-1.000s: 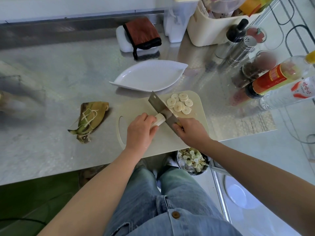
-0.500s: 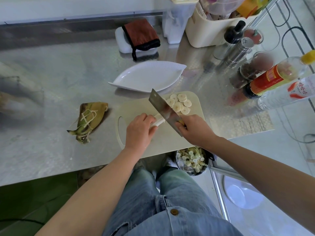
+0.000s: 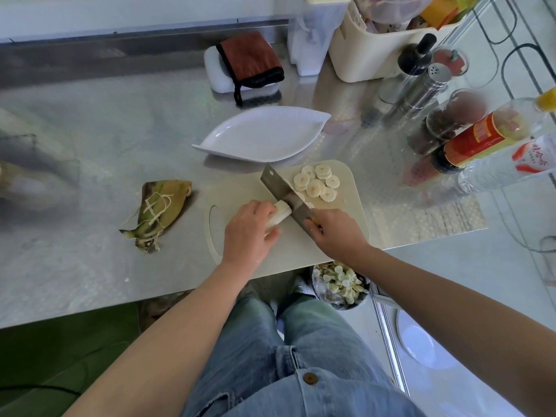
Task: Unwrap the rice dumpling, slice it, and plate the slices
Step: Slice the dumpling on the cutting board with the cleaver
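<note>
The pale, unwrapped rice dumpling (image 3: 281, 210) lies on a cream cutting board (image 3: 346, 224), and my left hand (image 3: 248, 233) grips its near end. In my right hand (image 3: 334, 233) is a cleaver (image 3: 282, 191), its blade down on the dumpling's free end. Several round slices (image 3: 317, 183) sit piled on the board's far right corner. Just beyond the board stands a white leaf-shaped plate (image 3: 261, 135) with nothing on it. The discarded leaf wrapper with its string (image 3: 159, 210) rests on the steel counter to the left.
Bottles and jars (image 3: 481, 136), a steel shaker (image 3: 421, 88) and a cream tub (image 3: 370, 52) crowd the right and back. A brown cloth on a white block (image 3: 246, 64) sits behind the plate. Below the counter edge is a bin of scraps (image 3: 340, 284).
The cleaver rose off the dumpling half a second ago and has come back down on it, a little closer to my left hand. My left hand stayed put.
</note>
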